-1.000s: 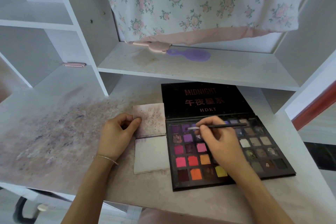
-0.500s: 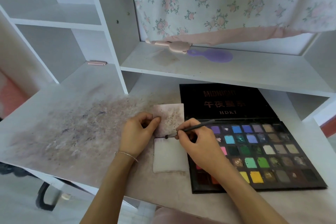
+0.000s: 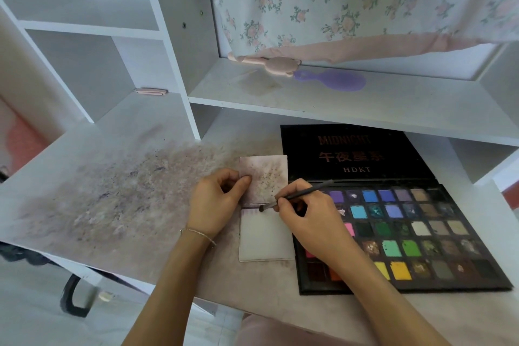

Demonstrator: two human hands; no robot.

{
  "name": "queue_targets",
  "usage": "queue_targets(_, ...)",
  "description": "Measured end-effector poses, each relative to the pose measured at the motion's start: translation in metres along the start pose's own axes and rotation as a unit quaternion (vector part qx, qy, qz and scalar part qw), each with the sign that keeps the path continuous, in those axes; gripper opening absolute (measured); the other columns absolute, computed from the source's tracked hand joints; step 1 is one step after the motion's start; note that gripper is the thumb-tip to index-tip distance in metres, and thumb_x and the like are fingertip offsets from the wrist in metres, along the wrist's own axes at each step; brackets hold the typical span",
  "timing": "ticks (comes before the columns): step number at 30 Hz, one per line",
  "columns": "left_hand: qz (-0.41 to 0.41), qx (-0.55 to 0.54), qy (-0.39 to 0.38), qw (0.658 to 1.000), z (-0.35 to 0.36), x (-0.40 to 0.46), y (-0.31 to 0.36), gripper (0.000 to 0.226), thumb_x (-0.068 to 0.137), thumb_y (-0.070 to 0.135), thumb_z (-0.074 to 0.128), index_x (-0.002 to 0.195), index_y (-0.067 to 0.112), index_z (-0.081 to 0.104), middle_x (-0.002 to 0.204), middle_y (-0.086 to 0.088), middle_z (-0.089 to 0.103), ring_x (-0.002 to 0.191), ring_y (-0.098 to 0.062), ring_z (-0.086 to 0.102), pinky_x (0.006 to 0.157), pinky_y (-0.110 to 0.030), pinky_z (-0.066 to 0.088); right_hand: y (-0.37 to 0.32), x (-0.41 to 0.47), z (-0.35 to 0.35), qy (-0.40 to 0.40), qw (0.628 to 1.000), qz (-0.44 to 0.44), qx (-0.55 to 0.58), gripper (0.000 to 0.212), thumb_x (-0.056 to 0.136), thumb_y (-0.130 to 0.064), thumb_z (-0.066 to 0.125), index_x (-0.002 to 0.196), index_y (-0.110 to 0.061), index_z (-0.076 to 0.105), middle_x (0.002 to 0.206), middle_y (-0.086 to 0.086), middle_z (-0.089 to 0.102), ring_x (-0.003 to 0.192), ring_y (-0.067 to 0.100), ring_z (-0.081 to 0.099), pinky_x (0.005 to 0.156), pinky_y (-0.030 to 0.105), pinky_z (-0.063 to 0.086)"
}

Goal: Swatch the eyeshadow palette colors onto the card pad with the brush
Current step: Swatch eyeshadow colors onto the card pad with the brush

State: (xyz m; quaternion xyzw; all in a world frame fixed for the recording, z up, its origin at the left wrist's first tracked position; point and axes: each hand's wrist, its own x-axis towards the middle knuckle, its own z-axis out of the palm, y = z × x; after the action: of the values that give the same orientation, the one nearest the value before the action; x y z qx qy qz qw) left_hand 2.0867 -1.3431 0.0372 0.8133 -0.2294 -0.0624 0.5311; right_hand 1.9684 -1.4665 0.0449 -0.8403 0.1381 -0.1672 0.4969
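Observation:
A black eyeshadow palette [image 3: 421, 233] lies open on the desk at the right, its many coloured pans showing and its lid flat behind it. To its left lies a small card pad [image 3: 265, 236], with a stained page folded back above a white page. My left hand [image 3: 216, 205] presses on the folded-back page with the thumb. My right hand [image 3: 311, 219] grips a thin dark brush [image 3: 297, 195]. The brush tip touches the top edge of the white page, where faint purple marks show. My right forearm covers the palette's lower left pans.
The desk surface [image 3: 112, 199] to the left is smeared with purple-grey powder. A shelf above holds a purple hairbrush [image 3: 334, 80] and a pink bear-shaped item [image 3: 269, 63], under a floral curtain [image 3: 351, 0]. A pink clip [image 3: 150, 91] lies in the left cubby.
My right hand moved the brush from the palette's purple pans leftward onto the card pad; the tip now rests on the white page. My left hand has stayed on the pad.

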Motion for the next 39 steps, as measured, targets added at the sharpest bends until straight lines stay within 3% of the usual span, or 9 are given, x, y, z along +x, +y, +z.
queue_targets(9, -0.005, -0.002, -0.002, 1.000, 0.0001, 0.0000, 0.0003, 0.020, 0.083, 0.018, 0.064, 0.064, 0.023, 0.060, 0.068, -0.003, 0.064, 0.066, -0.018, 0.058, 0.068, -0.035, 0.048, -0.0004, 0.0008, 0.0002, 0.003, 1.000, -0.003, 0.005, 0.019, 0.085, -0.019, 0.053, 0.076, -0.035, 0.050, 0.083, -0.008, 0.064, 0.081, 0.004, 0.061, 0.071, 0.016, 0.050)
queue_targets(19, -0.004, 0.001, -0.003, 1.000, 0.0004, 0.0007, -0.0007, 0.017, 0.083, 0.018, 0.064, 0.067, 0.017, 0.062, 0.070, -0.009, 0.065, 0.069, -0.026, 0.061, 0.069, -0.038, 0.050, -0.0017, 0.0010, -0.0002, 0.003, 1.000, -0.006, 0.002, 0.020, 0.086, -0.018, 0.053, 0.077, -0.035, 0.049, 0.084, -0.007, 0.064, 0.083, 0.005, 0.061, 0.072, 0.019, 0.052)
queue_targets(39, 0.000, 0.004, -0.002, 1.000, 0.0003, 0.0001, -0.0010, 0.015, 0.083, 0.018, 0.064, 0.068, 0.014, 0.064, 0.070, -0.009, 0.065, 0.069, -0.026, 0.061, 0.068, -0.036, 0.050, -0.0008, 0.0006, -0.0005, -0.002, 1.000, 0.000, 0.001, 0.019, 0.084, -0.018, 0.054, 0.075, -0.033, 0.051, 0.080, -0.009, 0.063, 0.078, 0.002, 0.060, 0.069, 0.015, 0.050)
